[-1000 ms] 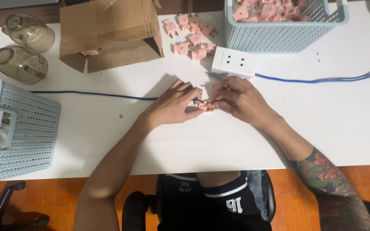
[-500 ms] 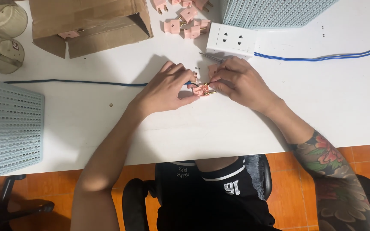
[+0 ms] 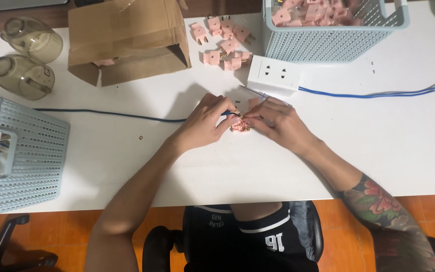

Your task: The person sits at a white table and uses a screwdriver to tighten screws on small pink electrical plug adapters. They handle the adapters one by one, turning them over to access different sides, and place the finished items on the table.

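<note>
Pink plastic marks the small plug part (image 3: 239,124) held at the centre of the white worktop (image 3: 388,146), just above its surface. Both hands close on it from opposite sides. The left hand (image 3: 205,123) has its fingers curled in, with the fingertips pinched on the left side of the part. The right hand (image 3: 278,123) is likewise closed, its thumb and forefinger gripping the right side. Small brass-coloured metal pieces show at the part between the fingertips; their exact seating cannot be told.

A blue cable (image 3: 112,115) runs along the worktop from the left and ends under the left hand. A white socket block (image 3: 274,74) lies just beyond the hands, with a second blue cable (image 3: 378,94) leading from it to the right edge. Loose pink plug parts (image 3: 222,43) lie in a cluster behind the socket block, between an open cardboard box (image 3: 127,38) and a pale blue perforated basket (image 3: 328,43). The basket holds more pink parts. A second pale blue basket (image 3: 26,151) stands at the left edge of the worktop. Two smoky transparent domed covers (image 3: 23,58) lie at the far left corner, one beside the other. Below the worktop edge, black shorts and an orange floor are visible.
</note>
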